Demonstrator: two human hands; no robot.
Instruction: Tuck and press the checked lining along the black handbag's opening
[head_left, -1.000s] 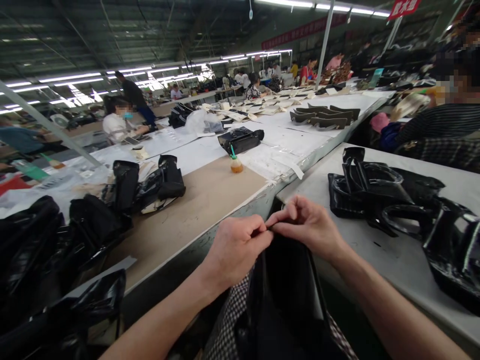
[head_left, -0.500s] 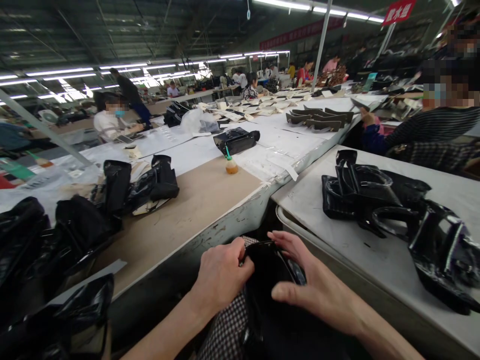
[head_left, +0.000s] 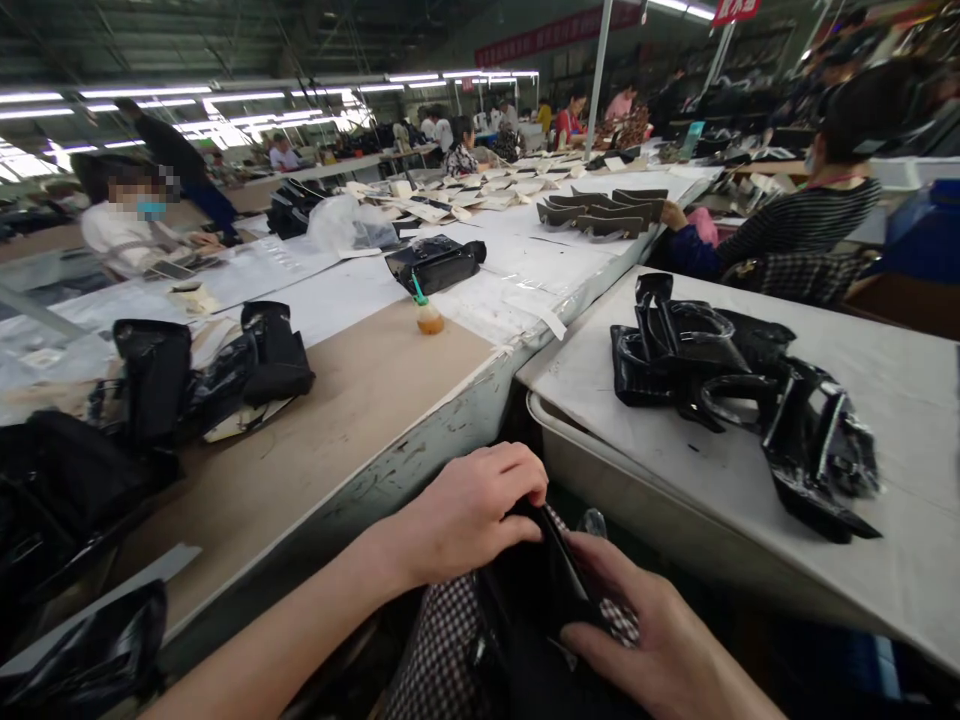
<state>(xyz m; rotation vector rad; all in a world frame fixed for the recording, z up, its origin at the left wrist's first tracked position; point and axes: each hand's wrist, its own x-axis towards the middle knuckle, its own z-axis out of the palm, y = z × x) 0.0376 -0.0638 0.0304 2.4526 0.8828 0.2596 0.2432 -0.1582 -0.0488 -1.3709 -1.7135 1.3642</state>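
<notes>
A black bag piece (head_left: 536, 590) rests on my lap over checked cloth (head_left: 442, 650). My left hand (head_left: 469, 515) curls over its top edge, fingers closed on it. My right hand (head_left: 649, 635) lies against the piece's right side, fingers wrapped round its lower edge. Both hands sit below the edge of the long brown-topped table (head_left: 352, 400).
Glossy black bag parts (head_left: 739, 385) are heaped on the white table to the right. More black bags (head_left: 210, 365) are piled at the left, and a small glue bottle (head_left: 427, 315) stands mid-table. A person in a striped top (head_left: 810, 205) sits at the far right; other workers are farther back.
My hands dropped from a raised pinch in front of the table edge down onto my lap. The right hand slid lower on the black piece. The view shifted right.
</notes>
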